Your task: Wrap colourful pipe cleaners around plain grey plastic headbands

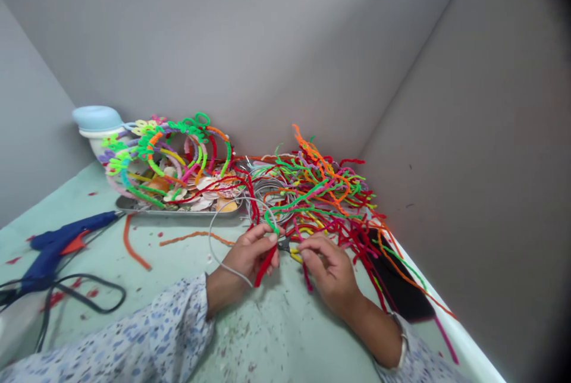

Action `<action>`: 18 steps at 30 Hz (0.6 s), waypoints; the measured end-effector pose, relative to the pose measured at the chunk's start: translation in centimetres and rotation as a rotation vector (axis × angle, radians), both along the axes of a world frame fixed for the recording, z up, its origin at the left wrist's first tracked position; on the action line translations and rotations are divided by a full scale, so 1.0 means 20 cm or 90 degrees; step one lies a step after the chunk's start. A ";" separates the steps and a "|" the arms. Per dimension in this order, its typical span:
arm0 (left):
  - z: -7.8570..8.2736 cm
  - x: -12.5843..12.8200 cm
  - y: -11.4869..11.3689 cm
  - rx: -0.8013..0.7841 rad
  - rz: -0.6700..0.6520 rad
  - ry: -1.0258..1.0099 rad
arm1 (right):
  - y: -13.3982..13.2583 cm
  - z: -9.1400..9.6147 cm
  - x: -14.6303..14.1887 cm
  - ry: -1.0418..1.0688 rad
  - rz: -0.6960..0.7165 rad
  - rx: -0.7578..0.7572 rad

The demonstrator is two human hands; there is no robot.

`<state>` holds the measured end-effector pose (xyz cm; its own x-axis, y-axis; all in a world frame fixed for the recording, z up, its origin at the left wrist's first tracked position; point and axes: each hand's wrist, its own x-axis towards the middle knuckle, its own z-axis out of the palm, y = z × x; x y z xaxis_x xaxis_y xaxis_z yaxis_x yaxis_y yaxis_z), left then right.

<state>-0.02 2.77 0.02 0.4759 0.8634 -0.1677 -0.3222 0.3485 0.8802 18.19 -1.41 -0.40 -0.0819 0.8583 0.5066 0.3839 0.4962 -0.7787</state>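
Where two sleeved forearms meet on the green table (267,335), the left hand (247,255) is clenched around one red pipe cleaner (266,265) and one bare grey headband (216,240). The right hand (328,270) pinches the yellow handles of one pair of pliers (288,246), whose nose touches the red stem. Left lies one blue glue gun (57,243), with two loose orange pipe cleaners (131,246) between. Farther back, one metal tray (178,212) holds decorated headbands (165,151), too tangled to count. To its right sits one heap of pipe cleaners (321,192). One pale blue container (98,124) stands far left.
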 end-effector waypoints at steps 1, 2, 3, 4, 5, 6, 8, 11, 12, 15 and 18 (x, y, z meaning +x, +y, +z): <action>0.00 0.00 0.00 0.006 -0.001 0.004 | 0.00 0.01 -0.01 -0.031 0.029 -0.017; 0.00 0.00 -0.01 0.014 -0.003 0.013 | -0.01 0.01 -0.02 -0.054 0.053 -0.037; 0.00 0.01 -0.02 0.022 -0.006 0.026 | -0.01 0.02 -0.03 -0.070 0.072 -0.059; 0.00 0.01 -0.02 0.031 -0.010 0.044 | -0.01 0.02 -0.03 -0.077 0.084 -0.077; 0.00 0.02 -0.03 0.040 -0.010 0.066 | -0.02 0.02 -0.04 -0.078 0.094 -0.091; 0.00 0.02 -0.04 0.050 -0.011 0.087 | -0.02 0.03 -0.05 -0.073 0.102 -0.102; 0.01 0.03 -0.07 0.074 -0.015 0.123 | -0.01 0.03 -0.05 -0.054 0.114 -0.116; 0.01 0.04 -0.09 0.114 -0.030 0.158 | 0.00 0.03 -0.05 -0.020 0.120 -0.125; 0.01 0.04 -0.10 0.126 -0.040 0.166 | 0.00 0.03 -0.05 -0.009 0.123 -0.131; 0.01 0.03 -0.11 0.177 -0.063 0.193 | 0.00 0.03 -0.06 0.039 0.151 -0.175; 0.00 0.03 -0.11 0.228 -0.076 0.219 | -0.01 0.04 -0.07 0.121 0.177 -0.255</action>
<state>0.50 0.53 0.10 0.5438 0.8385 -0.0345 0.0301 0.0216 0.9993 16.80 -1.57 0.35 -0.2732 0.9465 0.1716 0.1129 0.2087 -0.9714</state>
